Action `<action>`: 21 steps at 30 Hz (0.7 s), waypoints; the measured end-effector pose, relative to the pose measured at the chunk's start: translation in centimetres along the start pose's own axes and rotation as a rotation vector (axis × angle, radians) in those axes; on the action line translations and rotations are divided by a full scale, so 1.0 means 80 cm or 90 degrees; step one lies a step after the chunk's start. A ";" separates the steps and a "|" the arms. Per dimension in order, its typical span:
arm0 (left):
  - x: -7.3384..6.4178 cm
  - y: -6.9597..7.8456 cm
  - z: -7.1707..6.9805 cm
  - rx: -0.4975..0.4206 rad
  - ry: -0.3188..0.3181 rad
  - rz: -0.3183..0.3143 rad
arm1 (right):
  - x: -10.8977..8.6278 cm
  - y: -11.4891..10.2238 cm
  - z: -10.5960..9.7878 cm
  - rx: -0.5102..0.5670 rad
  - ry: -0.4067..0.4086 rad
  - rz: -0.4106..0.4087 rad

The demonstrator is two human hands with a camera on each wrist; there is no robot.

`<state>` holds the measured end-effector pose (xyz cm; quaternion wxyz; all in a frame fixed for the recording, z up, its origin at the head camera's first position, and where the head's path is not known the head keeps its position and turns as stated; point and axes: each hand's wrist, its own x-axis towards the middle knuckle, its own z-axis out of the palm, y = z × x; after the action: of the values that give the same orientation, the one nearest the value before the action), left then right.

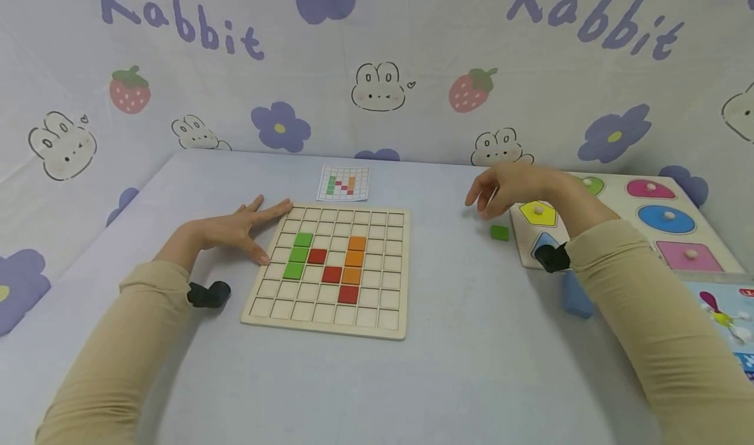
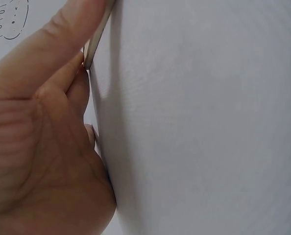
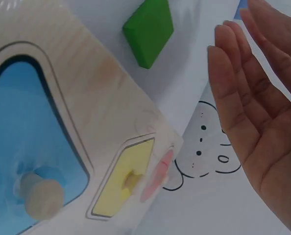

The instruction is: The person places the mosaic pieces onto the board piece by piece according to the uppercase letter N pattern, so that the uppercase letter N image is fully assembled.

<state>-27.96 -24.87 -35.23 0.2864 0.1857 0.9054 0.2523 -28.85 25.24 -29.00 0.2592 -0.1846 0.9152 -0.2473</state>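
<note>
A wooden grid board (image 1: 385, 317) lies on the table with three green tiles (image 1: 299, 254), three orange tiles (image 1: 353, 259) and three red tiles (image 1: 332, 274) in its cells. My left hand (image 1: 230, 232) is spread at the board's left side, thumb and forefinger at its edge. In the left wrist view the thumb overlaps the board's side (image 2: 97, 36). Over the table at the right, my right hand (image 1: 509, 186) holds nothing, its fingers loosely bent. Just below it, a loose green block (image 1: 499, 233) lies by the puzzle board; the right wrist view shows the fingers (image 3: 226, 93) apart from it.
Behind the grid board lies a small pattern card (image 1: 344, 183) with coloured squares. A knobbed shape puzzle (image 1: 624, 229) sits under the right forearm, with a blue block (image 1: 577, 298) and a printed box (image 1: 727, 314) nearby. A printed cloth (image 1: 424, 39) hangs behind the table.
</note>
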 end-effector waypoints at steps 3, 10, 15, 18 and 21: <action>-0.001 0.001 -0.001 0.001 0.000 0.000 | 0.002 0.005 0.003 -0.002 -0.029 0.002; -0.002 0.002 -0.001 0.001 0.000 -0.001 | 0.004 0.011 0.006 -0.018 -0.051 0.013; -0.002 0.002 -0.001 0.003 0.000 0.001 | 0.002 0.014 0.005 -0.036 -0.070 0.030; -0.002 0.001 -0.001 0.002 0.000 0.001 | -0.001 0.016 0.006 -0.032 -0.075 0.039; -0.002 0.002 -0.001 0.001 0.000 0.001 | -0.001 0.018 0.008 -0.034 -0.081 0.037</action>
<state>-27.86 -24.85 -35.06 0.2865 0.1865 0.9053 0.2520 -28.69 26.20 -30.21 0.3191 -0.1802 0.9080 -0.2031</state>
